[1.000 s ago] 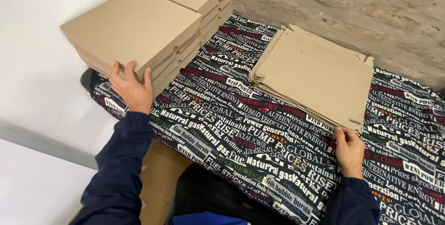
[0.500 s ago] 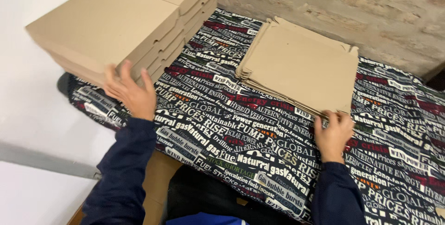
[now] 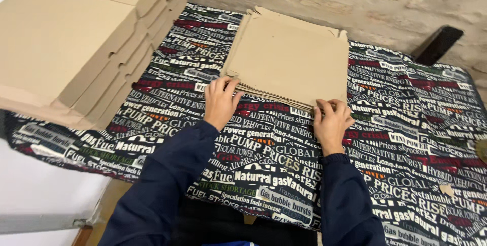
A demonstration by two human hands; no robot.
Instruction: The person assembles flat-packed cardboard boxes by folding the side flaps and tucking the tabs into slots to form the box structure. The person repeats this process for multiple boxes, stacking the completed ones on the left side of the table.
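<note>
Both hands [image 3: 274, 111] now at flat cardboard stack [image 3: 291, 56]

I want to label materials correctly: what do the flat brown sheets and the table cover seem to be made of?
The flat brown sheets look like matte cardboard: stiff, thin stacked edges, cut notches. The table cover seems a printed fabric or coated cloth, dark with coloured lettering; its slight sheen leaves this open.

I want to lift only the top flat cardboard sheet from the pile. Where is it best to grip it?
Probably at the near edge of the flat cardboard pile, from the person's side: there the sheets fan apart, and the left hand and right hand already touch both near corners.
</note>
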